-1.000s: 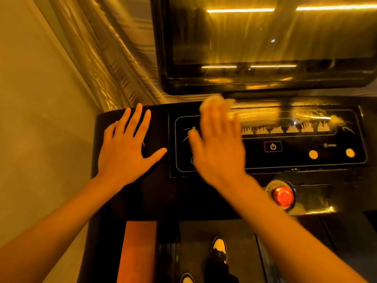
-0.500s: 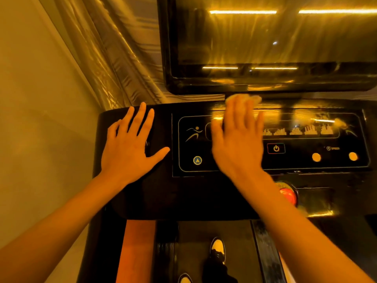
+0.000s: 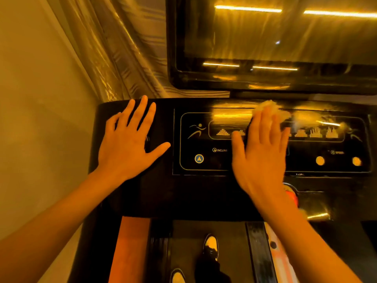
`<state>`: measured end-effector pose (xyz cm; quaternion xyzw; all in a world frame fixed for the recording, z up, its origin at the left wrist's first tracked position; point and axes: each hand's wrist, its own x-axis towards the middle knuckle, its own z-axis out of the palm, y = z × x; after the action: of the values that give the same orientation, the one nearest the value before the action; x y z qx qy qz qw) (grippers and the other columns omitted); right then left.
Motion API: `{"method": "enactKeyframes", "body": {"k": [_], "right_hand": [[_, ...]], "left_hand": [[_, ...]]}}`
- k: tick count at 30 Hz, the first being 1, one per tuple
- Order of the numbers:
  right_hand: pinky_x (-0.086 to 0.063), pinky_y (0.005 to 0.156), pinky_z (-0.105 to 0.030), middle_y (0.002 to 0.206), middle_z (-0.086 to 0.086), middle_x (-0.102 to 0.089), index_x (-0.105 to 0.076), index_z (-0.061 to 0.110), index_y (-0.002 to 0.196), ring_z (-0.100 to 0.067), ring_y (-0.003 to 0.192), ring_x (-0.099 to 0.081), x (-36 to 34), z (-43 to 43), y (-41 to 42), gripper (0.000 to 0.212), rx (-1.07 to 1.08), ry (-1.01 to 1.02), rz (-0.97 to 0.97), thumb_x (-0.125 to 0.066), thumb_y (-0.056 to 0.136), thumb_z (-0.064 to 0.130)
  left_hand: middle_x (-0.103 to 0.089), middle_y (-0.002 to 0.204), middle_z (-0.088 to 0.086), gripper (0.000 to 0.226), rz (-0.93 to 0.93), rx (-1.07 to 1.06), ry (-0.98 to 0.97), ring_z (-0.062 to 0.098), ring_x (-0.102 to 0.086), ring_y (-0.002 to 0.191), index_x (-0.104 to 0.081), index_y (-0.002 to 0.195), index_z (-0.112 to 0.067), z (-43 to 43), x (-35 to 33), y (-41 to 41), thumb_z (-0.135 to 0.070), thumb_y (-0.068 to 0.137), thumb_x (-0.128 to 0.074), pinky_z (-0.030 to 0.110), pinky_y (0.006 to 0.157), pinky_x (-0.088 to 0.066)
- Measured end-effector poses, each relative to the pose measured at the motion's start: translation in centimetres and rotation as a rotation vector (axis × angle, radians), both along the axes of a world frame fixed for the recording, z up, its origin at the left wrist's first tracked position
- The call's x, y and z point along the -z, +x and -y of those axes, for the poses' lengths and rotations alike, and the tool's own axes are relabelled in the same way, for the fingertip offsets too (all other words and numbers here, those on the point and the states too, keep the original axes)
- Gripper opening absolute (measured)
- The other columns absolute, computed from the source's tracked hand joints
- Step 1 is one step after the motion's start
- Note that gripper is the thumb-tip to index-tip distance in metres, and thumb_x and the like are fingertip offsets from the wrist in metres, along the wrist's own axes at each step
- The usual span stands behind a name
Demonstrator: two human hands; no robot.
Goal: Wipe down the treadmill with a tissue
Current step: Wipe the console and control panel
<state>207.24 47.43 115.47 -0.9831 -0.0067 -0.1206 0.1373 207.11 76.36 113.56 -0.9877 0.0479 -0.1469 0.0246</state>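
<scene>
hiding most of the tissue (image 3: 269,107), blurred right hand (image 3: 260,154), seemingly flat

this is looking like an indoor workout room; home or gym cannot be told. a treadmill (image 3: 183,197) is filling the view, its console (image 3: 306,158) showing a runner icon (image 3: 196,130), an incline label and a red knob (image 3: 291,196). shoes (image 3: 211,245) are standing on the belt (image 3: 187,231). a curtain (image 3: 114,58) is hanging beside a plain wall (image 3: 36,99), and a dark screen (image 3: 275,41) is reflecting light strips (image 3: 247,9).
</scene>
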Motion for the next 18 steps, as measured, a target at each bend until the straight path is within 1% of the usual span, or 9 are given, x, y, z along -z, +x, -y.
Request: {"method": "enactKeyframes", "body": {"k": [4, 6, 7, 9, 11, 13, 15, 16, 18], "right_hand": [[0.007, 0.129, -0.048, 0.174, -0.009, 0.006, -0.005, 0.011, 0.166, -0.025, 0.16, 0.013, 1.8, -10.8, -4.2, 0.077, -0.376, -0.028, -0.003, -0.011, 0.106, 0.058], [0.004, 0.13, -0.048, 0.174, -0.005, 0.001, -0.01, 0.013, 0.166, -0.021, 0.16, 0.009, 2.0, -11.2, -4.4, 0.074, -0.455, -0.07, 0.003, -0.013, 0.107, 0.057], [0.004, 0.13, -0.049, 0.174, -0.003, 0.0, -0.01, 0.015, 0.166, -0.019, 0.16, 0.008, 2.0, -9.7, -3.9, 0.072, -0.451, -0.098, 0.015, -0.012, 0.107, 0.057], [0.009, 0.129, -0.048, 0.174, -0.001, 0.007, -0.001, 0.021, 0.167, -0.017, 0.16, 0.012, 1.7, -4.7, -3.0, 0.073, -0.371, -0.149, 0.013, -0.006, 0.106, 0.06], [0.011, 0.128, -0.048, 0.174, -0.001, 0.012, 0.005, 0.022, 0.166, -0.017, 0.159, 0.014, 1.4, 1.1, -2.1, 0.076, -0.194, -0.158, -0.01, -0.002, 0.104, 0.065], [0.008, 0.129, -0.05, 0.174, -0.004, 0.011, 0.004, 0.02, 0.166, -0.02, 0.16, 0.012, 0.7, 4.4, -1.6, 0.081, -0.005, -0.107, -0.048, 0.001, 0.101, 0.068], [0.005, 0.129, -0.052, 0.173, -0.01, 0.011, 0.004, 0.014, 0.166, -0.025, 0.16, 0.012, 0.7, 3.0, -1.5, 0.087, 0.115, -0.045, -0.068, 0.005, 0.099, 0.069], [0.004, 0.129, -0.052, 0.172, -0.013, 0.012, 0.005, 0.01, 0.165, -0.029, 0.159, 0.013, 0.6, 0.8, -1.8, 0.088, 0.119, -0.024, -0.055, 0.004, 0.099, 0.068], [0.005, 0.129, -0.05, 0.172, -0.015, 0.014, 0.006, 0.009, 0.165, -0.031, 0.159, 0.016, 1.0, -4.9, -3.2, 0.083, -0.015, 0.002, -0.016, -0.002, 0.103, 0.063]], "left_hand": [[-0.007, 0.174, 0.008, 0.082, -0.005, -0.001, 0.02, 0.031, -0.012, 0.159, -0.009, 0.166, -0.019, -0.4, -0.1, -0.2, -0.069, 0.102, -0.017, 0.052, 0.118, -0.027], [-0.009, 0.174, 0.008, 0.077, -0.006, 0.011, 0.022, 0.031, -0.013, 0.159, -0.011, 0.166, -0.018, -0.5, -0.2, -0.2, -0.063, 0.103, -0.021, 0.053, 0.118, -0.028], [-0.01, 0.173, 0.009, 0.076, -0.007, 0.016, 0.017, 0.032, -0.014, 0.158, -0.012, 0.166, -0.018, -0.5, -0.2, -0.2, -0.059, 0.103, -0.023, 0.053, 0.118, -0.029], [-0.011, 0.173, 0.01, 0.075, -0.003, 0.017, 0.009, 0.033, -0.015, 0.158, -0.014, 0.166, -0.017, -0.5, -0.3, -0.1, -0.054, 0.102, -0.026, 0.054, 0.116, -0.031], [-0.012, 0.173, 0.01, 0.075, 0.001, 0.014, 0.002, 0.033, -0.015, 0.158, -0.016, 0.166, -0.016, -0.4, -0.2, -0.1, -0.053, 0.101, -0.027, 0.054, 0.116, -0.03], [-0.012, 0.173, 0.01, 0.076, 0.005, 0.005, -0.006, 0.033, -0.014, 0.158, -0.017, 0.166, -0.016, -0.4, -0.2, -0.1, -0.054, 0.101, -0.027, 0.055, 0.116, -0.03], [-0.012, 0.173, 0.01, 0.075, -0.002, 0.004, -0.01, 0.033, -0.014, 0.158, -0.016, 0.166, -0.016, -0.3, -0.2, -0.1, -0.055, 0.101, -0.026, 0.055, 0.117, -0.03], [-0.012, 0.173, 0.01, 0.075, -0.006, 0.003, -0.009, 0.033, -0.014, 0.158, -0.016, 0.166, -0.016, -0.3, -0.2, -0.1, -0.055, 0.101, -0.026, 0.055, 0.117, -0.03], [-0.012, 0.173, 0.009, 0.075, -0.014, 0.004, -0.004, 0.033, -0.015, 0.158, -0.016, 0.166, -0.017, -0.3, -0.3, -0.2, -0.055, 0.102, -0.025, 0.054, 0.117, -0.03]]}}
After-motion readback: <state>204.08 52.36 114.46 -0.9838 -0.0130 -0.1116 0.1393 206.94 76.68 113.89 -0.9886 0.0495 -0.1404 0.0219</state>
